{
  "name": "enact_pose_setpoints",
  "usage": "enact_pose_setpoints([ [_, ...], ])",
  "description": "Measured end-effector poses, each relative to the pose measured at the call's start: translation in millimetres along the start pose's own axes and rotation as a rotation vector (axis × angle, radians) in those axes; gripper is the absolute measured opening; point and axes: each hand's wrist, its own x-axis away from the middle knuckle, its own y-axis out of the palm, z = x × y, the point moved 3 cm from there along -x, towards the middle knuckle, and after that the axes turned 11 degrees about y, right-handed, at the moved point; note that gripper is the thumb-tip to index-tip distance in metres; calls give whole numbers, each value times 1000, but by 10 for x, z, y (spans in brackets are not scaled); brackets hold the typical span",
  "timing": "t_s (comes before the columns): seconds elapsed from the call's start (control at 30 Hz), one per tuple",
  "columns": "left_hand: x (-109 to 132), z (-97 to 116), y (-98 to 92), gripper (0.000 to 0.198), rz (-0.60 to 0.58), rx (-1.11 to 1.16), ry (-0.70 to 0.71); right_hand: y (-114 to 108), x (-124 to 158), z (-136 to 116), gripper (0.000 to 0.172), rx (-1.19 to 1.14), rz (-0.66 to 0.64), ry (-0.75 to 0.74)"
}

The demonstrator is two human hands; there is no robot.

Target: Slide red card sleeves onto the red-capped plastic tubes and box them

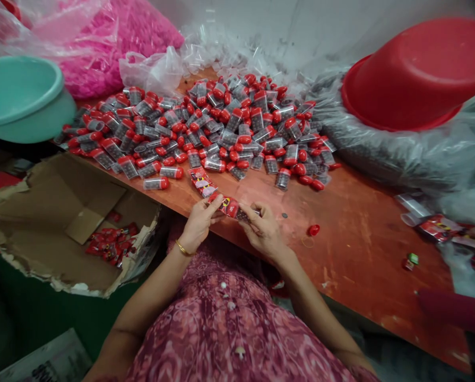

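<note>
My left hand (199, 220) and my right hand (263, 231) are both closed on one small clear tube with a red cap and a red printed label (230, 207), held at the near edge of the brown table (352, 249). A strip of red printed labels (202, 182) lies on the table just beyond my left hand. Behind it sits a large heap of several clear tubes with red caps (205, 130), filled with dark bits. A gold bangle is on my left wrist.
An open cardboard box (62, 223) with several labelled tubes stands at the lower left. A teal basin (22, 98), a pink-filled plastic bag (113, 42), an upturned red basin (416, 74) on a bag of dark bits, and a loose red cap (313, 229) are around.
</note>
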Motion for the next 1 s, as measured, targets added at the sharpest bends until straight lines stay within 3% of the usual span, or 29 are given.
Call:
enact_pose_setpoints([
  [0.13, 78, -8, 100, 45, 62, 72, 88, 89, -35, -121, 40, -115, 56, -31],
  [0.23, 83, -39, 117, 42, 81, 143, 70, 149, -48, -198, 40, -255, 95, -15],
  [0.4, 4, -43, 31, 37, 84, 221, 132, 263, -20, -180, 33, -619, -10, 350],
  [0.5, -7, -45, 32, 37, -7, 183, 183, 338, 9, -187, 27, -975, -179, 560],
  [0.57, 11, -62, 64, 39, -68, 164, 211, 361, 24, -223, 29, -1135, -221, 626],
  [0.67, 55, -139, 121, 40, -110, 168, 216, 331, 34, -259, 27, -1071, -30, 624],
  [0.77, 94, -250, 134, 40, -80, 200, 194, 304, 32, -282, 26, -934, 150, 569],
  [0.93, 101, -256, 64, 36, -72, 111, 222, 379, 12, -289, 29, -1006, -30, 639],
  [1.0, 81, -195, 46, 36, -74, 117, 228, 376, 15, -305, 28, -990, -29, 619],
])
